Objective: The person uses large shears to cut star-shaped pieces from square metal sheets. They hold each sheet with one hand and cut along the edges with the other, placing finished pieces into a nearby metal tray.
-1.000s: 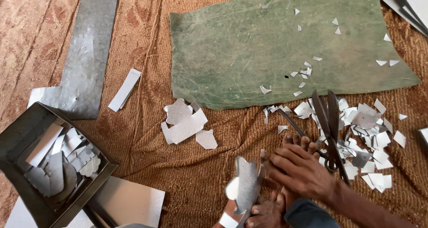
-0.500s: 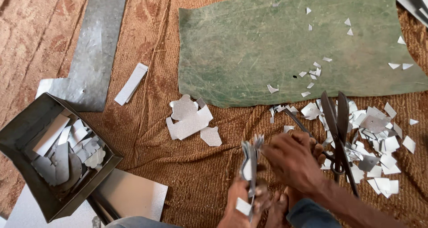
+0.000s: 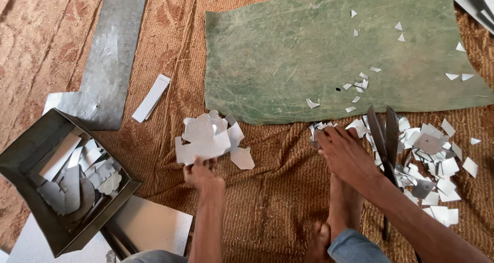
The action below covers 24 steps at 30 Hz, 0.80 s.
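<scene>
Step in hand, as I read it: stacking cut sheet-metal shapes. Left hand (image 3: 203,173) has its fingers pinched on the lower edge of a pale cut-out piece (image 3: 203,139) that lies on top of the small pile of cut pieces (image 3: 234,139) on the brown mat (image 3: 278,191). The pile sits just below the near edge of the green sheet (image 3: 329,52), a little left of centre.

Right hand (image 3: 346,155) is palm-down, fingers spread, resting on the near edge of the scrap offcuts (image 3: 432,160). It grips nothing that I can see. The shears (image 3: 383,139) lie blades shut just beside it on the right; touching or not, can't tell.

Next move, judgement only: left hand needs to let go cleanly so the top piece stays square on the pile. Thin sheet with sharp edges, so it wants a light pinch and no sliding along the edge.

Around:
- open metal box (image 3: 31,155) far left, holding more cut pieces, well apart from the pile
- long metal strip (image 3: 110,52) upper left, small narrow strip (image 3: 151,98) next to it
- flat metal sheet (image 3: 149,224) partly under the box
- bare feet (image 3: 334,216) between the two hands

Nothing lies between left hand and pile. The scrap crowds the shears and right hand, and a few chips lie on the green sheet.
</scene>
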Each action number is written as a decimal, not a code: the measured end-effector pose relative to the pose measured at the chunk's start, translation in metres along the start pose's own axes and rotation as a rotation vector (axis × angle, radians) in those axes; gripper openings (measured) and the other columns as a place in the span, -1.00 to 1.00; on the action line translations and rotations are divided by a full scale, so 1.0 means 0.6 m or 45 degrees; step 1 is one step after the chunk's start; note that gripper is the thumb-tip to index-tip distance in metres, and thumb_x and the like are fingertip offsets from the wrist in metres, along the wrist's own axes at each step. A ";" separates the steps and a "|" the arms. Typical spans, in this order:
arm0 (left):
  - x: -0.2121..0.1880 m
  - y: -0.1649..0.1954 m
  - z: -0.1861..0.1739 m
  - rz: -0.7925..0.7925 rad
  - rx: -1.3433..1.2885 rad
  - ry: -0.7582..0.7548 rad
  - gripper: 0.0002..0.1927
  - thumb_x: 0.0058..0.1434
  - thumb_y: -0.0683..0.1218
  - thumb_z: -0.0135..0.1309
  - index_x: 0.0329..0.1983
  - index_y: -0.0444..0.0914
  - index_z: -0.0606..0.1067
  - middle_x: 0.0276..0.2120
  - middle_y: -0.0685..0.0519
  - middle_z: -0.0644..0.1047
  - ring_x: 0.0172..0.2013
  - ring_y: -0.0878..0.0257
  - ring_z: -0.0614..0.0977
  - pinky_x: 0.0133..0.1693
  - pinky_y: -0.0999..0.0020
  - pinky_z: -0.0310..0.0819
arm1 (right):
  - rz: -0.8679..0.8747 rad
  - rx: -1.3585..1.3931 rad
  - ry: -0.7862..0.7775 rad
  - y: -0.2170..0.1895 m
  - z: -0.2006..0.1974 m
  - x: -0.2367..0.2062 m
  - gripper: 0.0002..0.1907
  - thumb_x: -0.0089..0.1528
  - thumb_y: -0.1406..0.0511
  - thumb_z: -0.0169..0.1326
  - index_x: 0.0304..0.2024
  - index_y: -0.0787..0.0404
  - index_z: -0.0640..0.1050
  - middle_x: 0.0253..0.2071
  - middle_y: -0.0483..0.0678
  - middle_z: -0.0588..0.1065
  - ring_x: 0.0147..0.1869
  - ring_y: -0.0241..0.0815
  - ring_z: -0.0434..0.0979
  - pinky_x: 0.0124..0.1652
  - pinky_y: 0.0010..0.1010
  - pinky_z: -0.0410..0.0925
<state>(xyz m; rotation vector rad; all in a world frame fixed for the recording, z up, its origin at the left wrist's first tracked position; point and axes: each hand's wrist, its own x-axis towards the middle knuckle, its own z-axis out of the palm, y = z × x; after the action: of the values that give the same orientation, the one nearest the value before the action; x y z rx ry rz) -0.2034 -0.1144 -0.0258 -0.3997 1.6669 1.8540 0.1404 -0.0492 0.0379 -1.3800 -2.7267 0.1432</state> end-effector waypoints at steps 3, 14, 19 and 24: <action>-0.010 -0.003 0.018 -0.029 0.024 -0.008 -0.61 0.30 -0.25 0.03 0.19 -0.19 0.32 -0.01 -0.14 0.56 -0.17 0.08 0.72 -0.25 0.28 0.70 | 0.184 0.062 -0.153 0.000 -0.011 -0.014 -0.46 0.23 0.21 0.08 0.26 0.19 0.39 0.35 0.11 0.27 0.13 0.11 0.52 0.12 -0.07 0.39; 0.032 0.133 -0.053 0.738 2.118 -0.125 -0.47 0.57 0.17 -0.03 -0.21 -0.36 0.63 -0.36 -0.11 0.66 -0.41 0.06 0.65 -0.28 0.13 0.66 | 0.292 0.528 -0.175 0.010 -0.057 -0.139 -0.58 0.20 0.16 0.08 0.10 0.05 0.60 0.32 -0.13 0.39 0.25 -0.04 0.50 0.18 -0.14 0.39; 0.039 0.154 0.066 1.661 1.754 -0.909 -0.08 0.03 0.06 0.38 0.44 -0.34 0.35 0.28 -0.31 0.41 0.22 -0.25 0.37 0.05 -0.23 0.47 | 0.180 0.665 0.045 0.009 -0.068 -0.178 -0.70 0.19 0.27 0.11 -0.02 0.07 0.65 0.23 -0.10 0.48 0.28 -0.06 0.51 0.15 -0.15 0.43; 0.230 0.117 0.101 0.918 1.907 -1.177 -0.38 0.13 -0.02 0.24 0.31 -0.12 0.46 0.22 -0.02 0.54 0.04 0.05 0.67 0.01 0.07 0.67 | 0.467 0.622 0.434 0.056 -0.075 -0.270 -0.76 0.22 0.32 0.09 -0.06 0.10 0.60 0.13 -0.07 0.58 0.18 -0.10 0.62 0.04 -0.30 0.55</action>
<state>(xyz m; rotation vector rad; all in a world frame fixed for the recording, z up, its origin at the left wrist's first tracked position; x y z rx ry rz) -0.3426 -0.0248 -0.0423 1.5294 1.9596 0.4144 0.2681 -0.1577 0.0733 -1.5537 -1.9705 0.5050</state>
